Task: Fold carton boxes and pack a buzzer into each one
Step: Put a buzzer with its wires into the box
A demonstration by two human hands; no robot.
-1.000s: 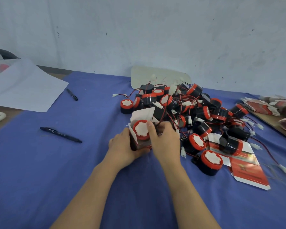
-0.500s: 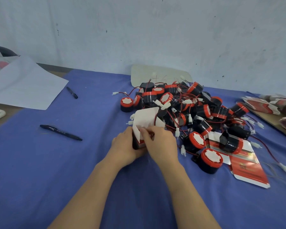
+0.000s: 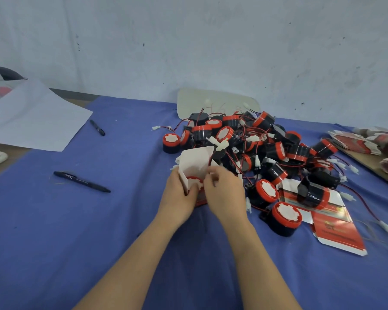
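Centre of frame, on the blue cloth-covered table: small open carton box, white inside and red outside, standing with its tall white flap up.
- Inside its mouth sits one round black buzzer with a red rim and white face, face toward the camera.
- Left hand: clamped round the box's left side, thumb lying across the front just under the buzzer.
- Right hand: fingers curled, tips pinching a small white plug at the box mouth; blurred, so I cannot tell the exact grip.

Just behind and right of the box: loose heap of matching black-and-red buzzers with red wires.

Lower right: flat unfolded red-and-white carton, some buzzers resting on its far end.

Right edge: stack of flat red cartons.

Left half: long black pen. A shorter black pen lies further back, near a white paper sheet at upper left.
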